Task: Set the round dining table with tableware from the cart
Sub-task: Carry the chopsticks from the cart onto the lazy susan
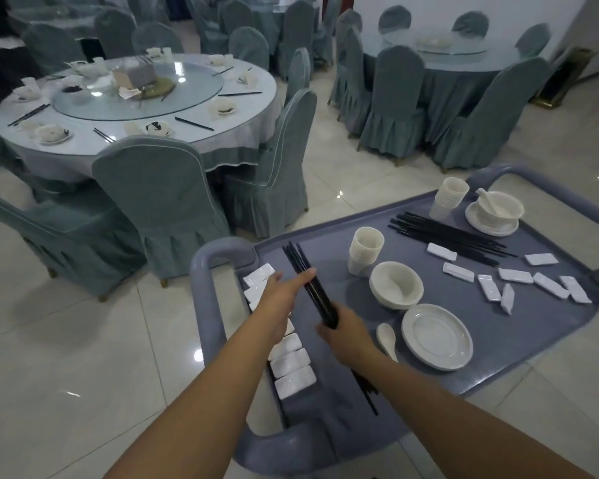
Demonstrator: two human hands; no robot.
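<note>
A grey-blue cart (519,326) stands in front of me with tableware on its tray. My right hand (346,335) grips a bundle of black chopsticks (308,283) near its lower part, above the tray's left side. My left hand (284,292) reaches out with straight fingers, the fingertips touching the bundle. Under my left arm runs a row of white chopstick rests (293,369) along the cart's left rim. The round dining table (246,108) with a glass turntable lies at the upper left, with bowls, cups and chopsticks on it.
On the tray: two cup stacks (363,250), a bowl stack (396,285), a plate stack (436,337), a spoon (388,338), more chopsticks (450,238), scattered rests (547,285), a bowl with spoon (495,212). Covered chairs (159,202) stand between cart and table. Another table (464,60) at upper right.
</note>
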